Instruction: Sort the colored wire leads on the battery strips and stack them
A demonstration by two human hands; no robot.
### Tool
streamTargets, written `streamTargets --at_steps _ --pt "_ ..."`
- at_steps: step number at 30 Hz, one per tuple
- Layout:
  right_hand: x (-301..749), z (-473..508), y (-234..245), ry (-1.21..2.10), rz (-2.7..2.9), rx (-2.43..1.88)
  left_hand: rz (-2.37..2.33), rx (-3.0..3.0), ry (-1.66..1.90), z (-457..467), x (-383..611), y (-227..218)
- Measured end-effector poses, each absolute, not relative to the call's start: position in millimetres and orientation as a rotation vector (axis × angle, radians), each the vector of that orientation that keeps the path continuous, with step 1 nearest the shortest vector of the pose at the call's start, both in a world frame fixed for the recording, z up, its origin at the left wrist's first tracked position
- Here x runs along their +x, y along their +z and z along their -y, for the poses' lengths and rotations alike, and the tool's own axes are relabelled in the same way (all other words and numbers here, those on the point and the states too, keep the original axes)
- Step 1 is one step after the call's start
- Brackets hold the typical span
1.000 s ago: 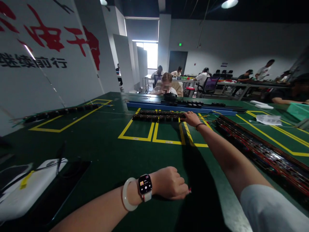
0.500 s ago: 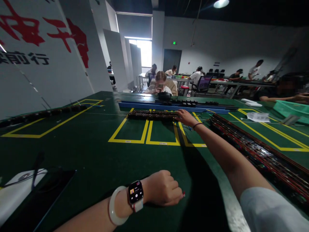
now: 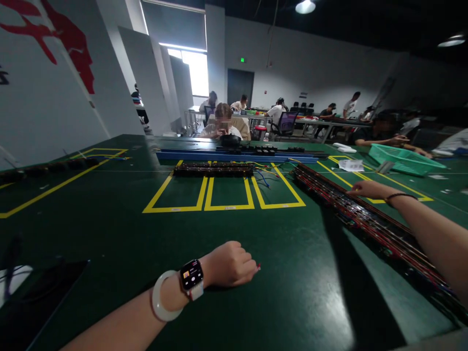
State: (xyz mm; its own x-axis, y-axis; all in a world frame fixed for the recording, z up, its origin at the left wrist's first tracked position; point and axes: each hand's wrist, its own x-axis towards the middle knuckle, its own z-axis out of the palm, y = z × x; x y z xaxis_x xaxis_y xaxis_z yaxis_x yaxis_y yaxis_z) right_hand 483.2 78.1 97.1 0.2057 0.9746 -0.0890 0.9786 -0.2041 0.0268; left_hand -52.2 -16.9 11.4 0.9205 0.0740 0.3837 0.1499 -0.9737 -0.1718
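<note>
My left hand [image 3: 232, 263] rests on the green table in a loose fist, palm down, with nothing showing in it. A smartwatch [image 3: 192, 277] and a pale bangle [image 3: 164, 296] are on that wrist. My right hand [image 3: 369, 189] is over the far side of a long bundle of dark strips with red wires [image 3: 351, 209], fingers bent downward. Whether it touches or grips a strip cannot be made out. A shorter bundle of dark strips [image 3: 214, 169] lies across the yellow-taped boxes, coloured wire ends [image 3: 265, 178] trailing from its right end.
Blue rails [image 3: 237, 155] with black parts lie along the table's far side, where a person [image 3: 223, 124] sits. A green basket [image 3: 405, 161] and a white paper [image 3: 351, 165] are at the right. A dark flat panel [image 3: 54, 292] lies near left.
My right hand has left the shorter bundle and swung right, over the long bundle. The view has turned right. My left hand keeps its fist on the table.
</note>
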Motion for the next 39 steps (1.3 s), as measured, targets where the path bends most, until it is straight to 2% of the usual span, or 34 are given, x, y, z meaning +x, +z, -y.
streamTargets --at_steps 4,11,19,25,31,39 --pt "491 -42 72 -0.235 -1.840 2.391 0.167 -2.879 -0.578 16 -52 11" --pt "479 -42 58 -0.176 -1.769 2.449 0.126 -2.848 -0.583 16 -51 9" --pt "467 -43 39 0.138 -1.694 2.461 0.137 -2.870 -0.588 16 -52 10" --pt "454 -28 27 0.532 -1.655 2.467 0.147 -2.853 -0.594 17 -52 9" --pt "445 -23 24 0.523 -1.718 2.588 0.150 -2.839 -0.615 17 -52 9" --pt "435 -13 27 0.865 -1.741 2.495 0.158 -2.849 -0.584 17 -52 9"
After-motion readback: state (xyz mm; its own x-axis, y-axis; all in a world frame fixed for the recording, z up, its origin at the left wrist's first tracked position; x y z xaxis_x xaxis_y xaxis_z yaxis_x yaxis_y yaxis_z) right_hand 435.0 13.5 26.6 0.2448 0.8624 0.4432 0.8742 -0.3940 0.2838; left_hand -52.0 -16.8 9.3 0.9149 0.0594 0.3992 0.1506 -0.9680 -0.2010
